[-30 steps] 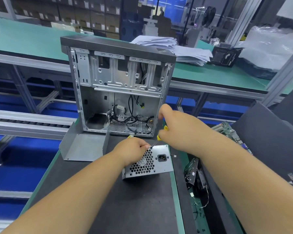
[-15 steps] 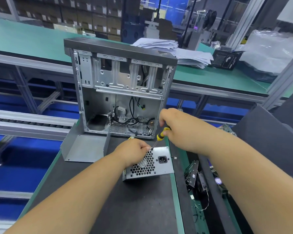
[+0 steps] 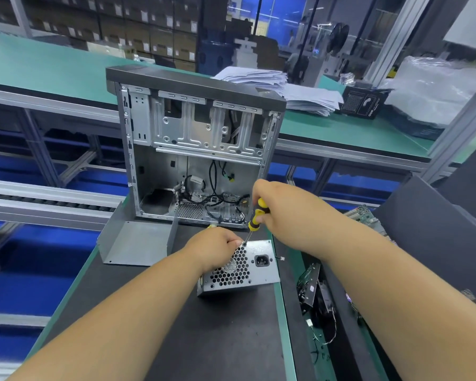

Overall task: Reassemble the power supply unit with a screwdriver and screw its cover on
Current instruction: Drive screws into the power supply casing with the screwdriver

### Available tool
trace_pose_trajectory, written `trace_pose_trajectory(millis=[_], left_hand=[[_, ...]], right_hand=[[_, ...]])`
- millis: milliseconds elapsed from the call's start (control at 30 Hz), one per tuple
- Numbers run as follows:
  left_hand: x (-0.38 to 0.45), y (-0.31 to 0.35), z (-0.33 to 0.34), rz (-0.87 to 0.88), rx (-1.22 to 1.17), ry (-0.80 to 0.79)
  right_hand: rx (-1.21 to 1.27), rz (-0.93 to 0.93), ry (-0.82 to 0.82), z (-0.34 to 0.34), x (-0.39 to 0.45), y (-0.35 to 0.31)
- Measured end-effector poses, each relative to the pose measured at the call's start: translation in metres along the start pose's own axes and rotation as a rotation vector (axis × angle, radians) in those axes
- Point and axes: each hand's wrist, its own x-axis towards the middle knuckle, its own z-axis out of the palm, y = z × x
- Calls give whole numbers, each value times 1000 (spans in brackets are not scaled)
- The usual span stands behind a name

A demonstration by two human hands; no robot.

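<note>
Two hands at work, both closed on something. Right hand (image 3: 283, 213) grips the yellow-black screwdriver (image 3: 257, 214) by its handle, shaft slanting down-left so the tip meets a screw spot near the top-left corner of the power supply unit (image 3: 254, 266). Left hand (image 3: 213, 247) curls over that same top-left corner, apparently to brace the box against the turning force; whether its fingertips also pinch a screw is hidden. PSU sits on the black mat (image 3: 204, 339), vent grille and socket face tilted up toward the camera, likely so the screw holes are reachable. Judged step: driving one cover screw, probably not the last.

Counts: one screwdriver, one PSU, one bent metal panel (image 3: 134, 242) lying just left of it, one open computer case (image 3: 195, 149) standing upright right behind. One paper stack (image 3: 283, 89) on the far green bench, one circuit board (image 3: 364, 214) at the right, partly hidden by the right arm.
</note>
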Motion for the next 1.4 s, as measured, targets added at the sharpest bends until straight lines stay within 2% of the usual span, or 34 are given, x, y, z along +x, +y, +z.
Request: trace_pose_trajectory(millis=[100, 167, 267, 333, 433, 467, 533, 633, 700, 800, 933, 1033, 1167, 1267, 1333, 1400], left_hand=[[-2, 0, 2, 1, 17, 2], [-3, 0, 3, -3, 24, 10], [-4, 0, 2, 7, 27, 5], [-4, 2, 0, 8, 29, -6], [-4, 2, 0, 6, 12, -16], [-4, 1, 0, 7, 3, -13], [-3, 0, 1, 6, -5, -9], [-3, 0, 2, 3, 15, -3], [-2, 0, 3, 8, 29, -5], [0, -2, 2, 5, 21, -1], [2, -1, -1, 4, 11, -24], [2, -2, -1, -7, 12, -30], [5, -4, 1, -11, 12, -22], [4, -4, 2, -15, 23, -4], [2, -4, 4, -13, 21, 1], [1, -4, 5, -10, 22, 5]], right_hand=[[-287, 72, 133, 5, 4, -5], [-473, 267, 140, 8, 9, -8], [-508, 447, 102, 7, 13, -8], [-419, 398, 71, 7, 11, -4], [3, 124, -52, -1, 3, 0], [37, 43, -82, -4, 0, 0], [-79, -6, -41, -2, -2, 2], [-328, 217, 41, 9, 0, -1], [-403, 414, 5, 16, 4, -6], [-393, 356, -7, 18, 8, -15], [-152, 190, -95, 4, 0, -4], [-190, 99, -70, -3, -2, 7], [-289, 72, -14, -1, -1, 11], [-403, 128, 59, 7, 3, 2], [-457, 279, 87, 10, 12, -4], [-467, 428, 41, 10, 22, -6]])
